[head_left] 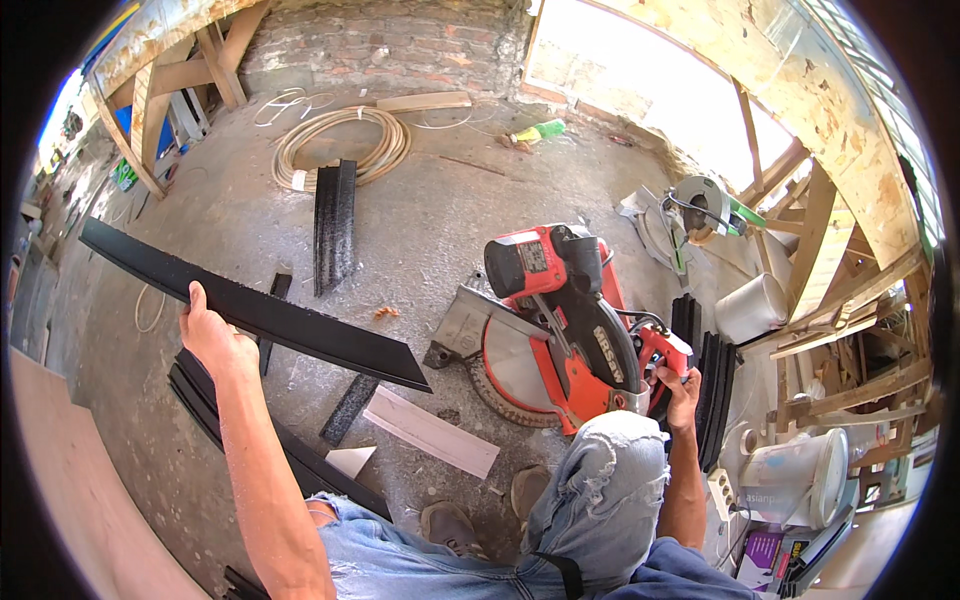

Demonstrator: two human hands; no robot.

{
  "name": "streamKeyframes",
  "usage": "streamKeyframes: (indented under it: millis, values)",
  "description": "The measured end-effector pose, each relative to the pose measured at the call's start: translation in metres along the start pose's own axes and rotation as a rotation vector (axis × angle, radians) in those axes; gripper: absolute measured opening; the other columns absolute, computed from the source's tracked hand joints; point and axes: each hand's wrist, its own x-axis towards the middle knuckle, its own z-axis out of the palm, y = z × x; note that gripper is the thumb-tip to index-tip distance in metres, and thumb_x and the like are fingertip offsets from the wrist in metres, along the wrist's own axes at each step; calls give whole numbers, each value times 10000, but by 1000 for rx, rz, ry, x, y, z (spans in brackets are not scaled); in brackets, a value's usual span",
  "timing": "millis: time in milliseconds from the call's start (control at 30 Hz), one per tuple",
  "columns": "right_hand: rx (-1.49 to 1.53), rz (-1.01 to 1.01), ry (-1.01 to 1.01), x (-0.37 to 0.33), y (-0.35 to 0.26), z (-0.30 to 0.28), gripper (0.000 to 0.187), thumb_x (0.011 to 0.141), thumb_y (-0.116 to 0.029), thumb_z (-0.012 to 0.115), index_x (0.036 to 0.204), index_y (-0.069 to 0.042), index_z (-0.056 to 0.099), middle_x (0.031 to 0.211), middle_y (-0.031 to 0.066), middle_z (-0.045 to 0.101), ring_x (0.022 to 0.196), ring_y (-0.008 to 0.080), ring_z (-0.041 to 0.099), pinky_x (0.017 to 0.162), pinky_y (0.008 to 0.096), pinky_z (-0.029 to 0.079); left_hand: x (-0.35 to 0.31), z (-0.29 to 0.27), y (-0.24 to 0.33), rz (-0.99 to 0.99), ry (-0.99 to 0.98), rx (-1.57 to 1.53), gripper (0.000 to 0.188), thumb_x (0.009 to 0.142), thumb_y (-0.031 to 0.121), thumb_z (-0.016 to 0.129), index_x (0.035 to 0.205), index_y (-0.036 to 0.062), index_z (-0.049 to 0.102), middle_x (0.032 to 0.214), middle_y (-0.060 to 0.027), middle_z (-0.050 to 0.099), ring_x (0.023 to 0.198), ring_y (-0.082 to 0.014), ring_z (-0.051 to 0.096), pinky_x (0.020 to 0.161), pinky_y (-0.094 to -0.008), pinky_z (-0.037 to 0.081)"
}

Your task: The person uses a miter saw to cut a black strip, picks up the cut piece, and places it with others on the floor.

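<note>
My left hand [216,338] is closed around a long black trim strip [290,318], holding it raised above the floor. The strip slants down to the right, and its near right end is cut at an angle close to the mitre saw [585,350]. That saw is red and black and stands on the floor in front of my knees. My right hand [680,398] is wrapped round the saw's red handle [665,350] on its right side; the fingertips are partly hidden. The strip's end appears apart from the saw's metal fence [480,318].
A black moulding piece [335,225] and a coiled hose [290,150] lie farther off. A pale board [432,430] rests near my shoes. Black strips [714,390] lie right of the saw. A second saw [700,210], buckets [752,308], a power strip [720,494] and timber stand at right.
</note>
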Motion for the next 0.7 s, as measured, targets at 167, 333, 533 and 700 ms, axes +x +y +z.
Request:
streamKeyframes:
  millis: [167, 333, 533, 700]
  values:
    - [-11, -15, -2, 1, -1, -1, 150, 873, -136, 674, 875, 4, 619, 681, 78, 632, 490, 151, 598, 462, 273, 483, -7, 3, 1, -1, 4, 10, 389, 970, 217, 650, 1248, -20, 514, 1108, -120, 621, 906, -229, 648, 779, -388, 571]
    - [-23, 11, -21, 6, -7, 0, 155, 878, -132, 671, 904, 11, 620, 674, 77, 631, 485, 152, 596, 454, 275, 481, -8, 2, 3, 17, 8, 23, 410, 970, 214, 649, 1268, -30, 510, 1125, -127, 621, 929, -234, 646, 794, -401, 568]
    - [-17, 22, 6, 8, -11, 1, 154, 874, -134, 683, 906, 5, 627, 684, 72, 633, 492, 146, 593, 461, 268, 481, -15, 4, 6, 19, 14, 23, 439, 972, 213, 642, 1300, -41, 496, 1187, -146, 610, 998, -253, 634, 846, -421, 557]
    - [-111, 47, -3, 23, -26, -4, 183, 874, -176, 691, 909, -5, 638, 693, 63, 639, 554, 140, 615, 529, 265, 495, -23, 8, 7, 10, 16, 9, 439, 973, 210, 641, 1298, -46, 495, 1196, -145, 602, 1010, -252, 628, 843, -421, 552]
